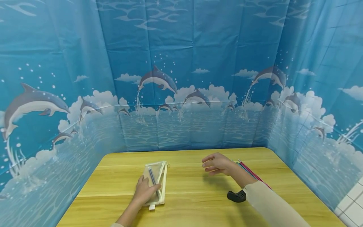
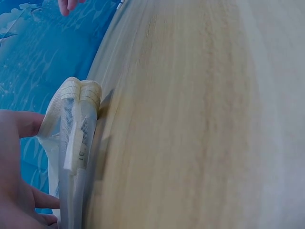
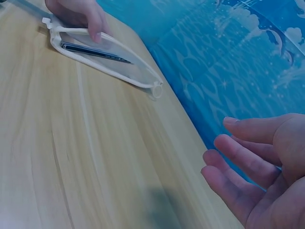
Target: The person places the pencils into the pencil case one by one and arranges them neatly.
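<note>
A white mesh zip pouch lies on the table with its zip mouth parted. My left hand grips it, thumb at the zip edge and fingers over the mesh. A dark pen lies inside, showing through the mouth in the right wrist view. In the left wrist view the left hand is at the pouch's side, close to its cream zip edging. My right hand is held above the table right of the pouch. Its fingers are spread and loosely bent, with nothing in them.
Several thin pink and blue sticks lie on the wooden table, partly hidden behind the right forearm. A black wrist device is at the right sleeve. A blue dolphin-print curtain stands behind the table and along its sides.
</note>
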`<state>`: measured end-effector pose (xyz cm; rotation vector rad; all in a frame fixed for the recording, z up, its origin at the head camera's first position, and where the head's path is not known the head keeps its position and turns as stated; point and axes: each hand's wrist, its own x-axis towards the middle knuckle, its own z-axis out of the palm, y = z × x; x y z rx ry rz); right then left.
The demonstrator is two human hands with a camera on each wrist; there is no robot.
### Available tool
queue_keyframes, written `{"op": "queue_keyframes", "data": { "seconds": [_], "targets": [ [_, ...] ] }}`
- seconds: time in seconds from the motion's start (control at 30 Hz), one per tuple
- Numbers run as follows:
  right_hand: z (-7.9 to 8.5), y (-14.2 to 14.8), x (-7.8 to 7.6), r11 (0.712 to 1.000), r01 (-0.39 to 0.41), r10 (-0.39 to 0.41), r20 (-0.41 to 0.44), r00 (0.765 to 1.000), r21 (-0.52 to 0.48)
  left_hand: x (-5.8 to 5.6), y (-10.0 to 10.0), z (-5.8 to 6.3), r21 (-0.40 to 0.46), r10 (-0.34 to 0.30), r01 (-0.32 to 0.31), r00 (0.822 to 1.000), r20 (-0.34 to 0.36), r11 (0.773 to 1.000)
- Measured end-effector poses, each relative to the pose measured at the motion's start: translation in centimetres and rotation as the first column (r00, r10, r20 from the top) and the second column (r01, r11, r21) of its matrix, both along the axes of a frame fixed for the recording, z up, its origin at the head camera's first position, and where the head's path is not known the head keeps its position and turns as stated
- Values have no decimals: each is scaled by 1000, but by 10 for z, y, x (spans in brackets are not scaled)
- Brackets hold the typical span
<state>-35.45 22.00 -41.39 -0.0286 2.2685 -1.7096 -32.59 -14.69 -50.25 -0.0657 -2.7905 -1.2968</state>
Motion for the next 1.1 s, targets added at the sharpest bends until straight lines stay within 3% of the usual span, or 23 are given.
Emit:
{"op": "queue_keyframes", "data": {
  "seconds": [0.63, 0.93, 1.1],
  "targets": [
    [-4, 56, 0, 997, 67, -65, -39, 997, 49, -2, -1, -3, 9, 2, -2, 1000, 7, 1000],
    [-17, 100, 3, 988, 144, -142, -35, 989, 62, -3, 0, -6, 29, -8, 7, 1000, 30, 1000],
    [-19, 124, 4, 987, 148, -145, -59, 988, 65, -2, -1, -4, 27, -6, 6, 1000, 22, 1000]
  ]
}}
